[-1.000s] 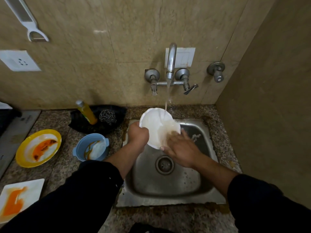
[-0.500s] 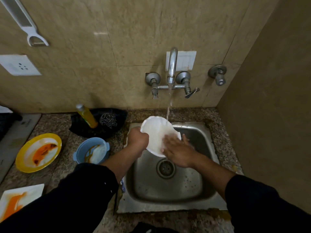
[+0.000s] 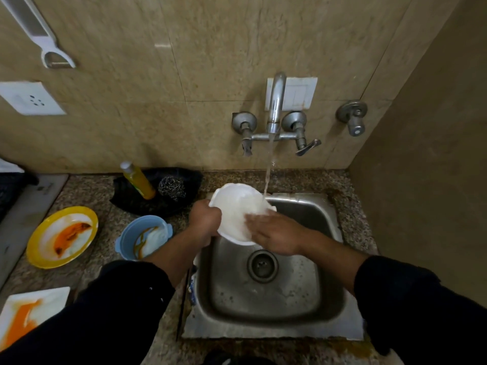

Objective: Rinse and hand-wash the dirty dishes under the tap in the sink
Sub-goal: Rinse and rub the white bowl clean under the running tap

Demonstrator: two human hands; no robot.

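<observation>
While the left hand (image 3: pixel 204 219) grips the white plate (image 3: pixel 234 206), the right hand (image 3: pixel 274 235) presses flat on it.

Sink (image 3: pixel 276 330) is brushed steel, dull and wet, while the tap (image 3: pixel 275 101) is way shinier chrome. Tabletop (image 3: pixel 87 196) looks like speckled granite. Wall tiles (image 3: pixel 184 61) are glossy, marble-ish. White plate (image 3: pixel 234 206) is smooth and glossy-wet. Blue bowl (image 3: pixel 131 233) looks like matte plastic, and the scrubber (image 3: pixel 171 187) is wiry metal.
</observation>
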